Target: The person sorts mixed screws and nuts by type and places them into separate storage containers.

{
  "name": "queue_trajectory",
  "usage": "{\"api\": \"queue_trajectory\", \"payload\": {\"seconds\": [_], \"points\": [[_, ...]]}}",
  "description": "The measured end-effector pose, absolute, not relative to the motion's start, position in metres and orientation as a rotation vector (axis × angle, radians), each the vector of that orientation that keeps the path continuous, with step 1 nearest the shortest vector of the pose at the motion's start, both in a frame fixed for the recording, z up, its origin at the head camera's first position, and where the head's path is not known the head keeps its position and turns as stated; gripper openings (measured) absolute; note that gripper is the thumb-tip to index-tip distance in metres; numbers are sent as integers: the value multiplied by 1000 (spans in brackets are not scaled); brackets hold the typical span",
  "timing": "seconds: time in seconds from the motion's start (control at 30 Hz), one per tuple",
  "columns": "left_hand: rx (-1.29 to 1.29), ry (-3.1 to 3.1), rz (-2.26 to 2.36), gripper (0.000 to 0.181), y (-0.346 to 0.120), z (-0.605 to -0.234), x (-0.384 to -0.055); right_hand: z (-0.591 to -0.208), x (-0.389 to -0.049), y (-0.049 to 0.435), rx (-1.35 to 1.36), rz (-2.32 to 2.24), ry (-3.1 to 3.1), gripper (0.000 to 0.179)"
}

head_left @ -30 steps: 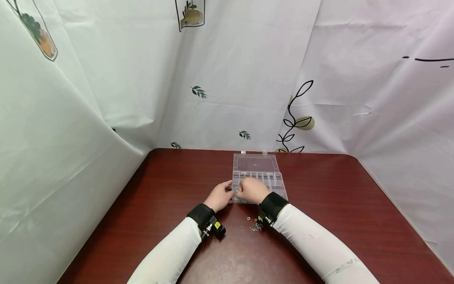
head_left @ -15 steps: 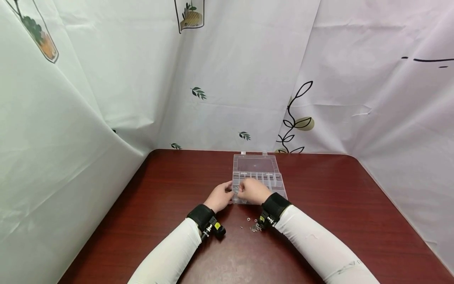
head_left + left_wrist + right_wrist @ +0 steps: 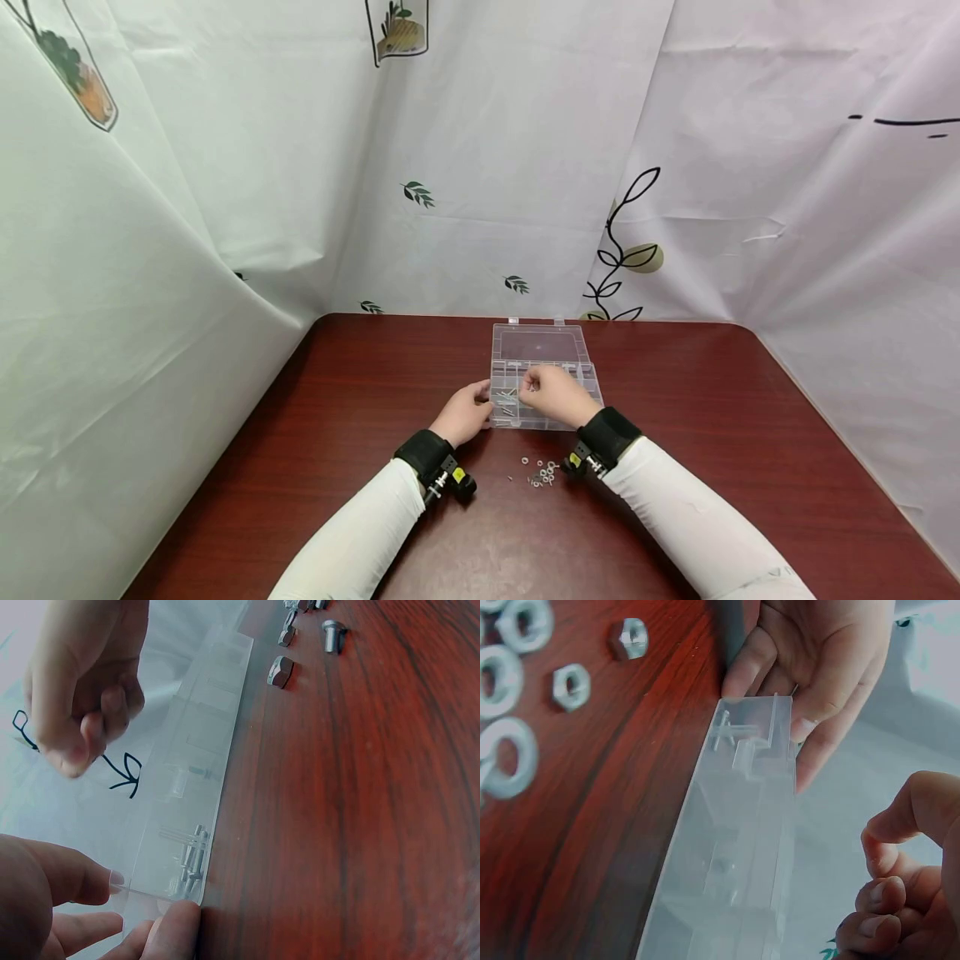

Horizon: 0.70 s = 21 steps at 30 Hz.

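A clear plastic compartment box (image 3: pixel 540 343) lies on the table with its lid folded back. At its left end my left hand (image 3: pixel 461 417) grips the side wall, thumb at the front corner and fingers behind. Several silver screws (image 3: pixel 193 859) lie in the leftmost front compartment. Over the middle of the box hovers my right hand (image 3: pixel 558 396), fingers curled in and thumb near the index finger; no object shows between them. In the right wrist view this hand (image 3: pixel 900 885) is beside the box, clear of its wall.
In front of the box lies a loose group of hardware (image 3: pixel 543 475): hex nuts (image 3: pixel 571 687), washers (image 3: pixel 526 761) and a short screw (image 3: pixel 331 636). The dark red table (image 3: pixel 390 375) meets a white printed curtain (image 3: pixel 465 167) at the back and sides.
My right hand has moved rightward from the left compartments to over the middle of the box, uncovering the screws there. My left hand has stayed at the box's left end.
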<state>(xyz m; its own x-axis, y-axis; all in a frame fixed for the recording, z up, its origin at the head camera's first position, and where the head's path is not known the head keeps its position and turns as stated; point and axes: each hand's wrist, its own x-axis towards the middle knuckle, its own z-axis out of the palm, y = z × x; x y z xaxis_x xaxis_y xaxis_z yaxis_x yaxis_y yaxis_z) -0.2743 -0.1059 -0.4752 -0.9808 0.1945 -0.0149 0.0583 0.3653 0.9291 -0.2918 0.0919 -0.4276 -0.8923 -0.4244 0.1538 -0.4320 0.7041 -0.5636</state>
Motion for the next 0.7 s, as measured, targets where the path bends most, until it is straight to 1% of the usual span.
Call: {"api": "queue_trajectory", "payload": {"seconds": [0.17, 0.7], "points": [[216, 2495, 1680, 50, -105, -474, -274, -430, -283, 106, 755, 916, -2853, 12], [202, 2519, 1651, 50, -104, -470, -270, -439, -236, 140, 943, 726, -2802, 21]]}}
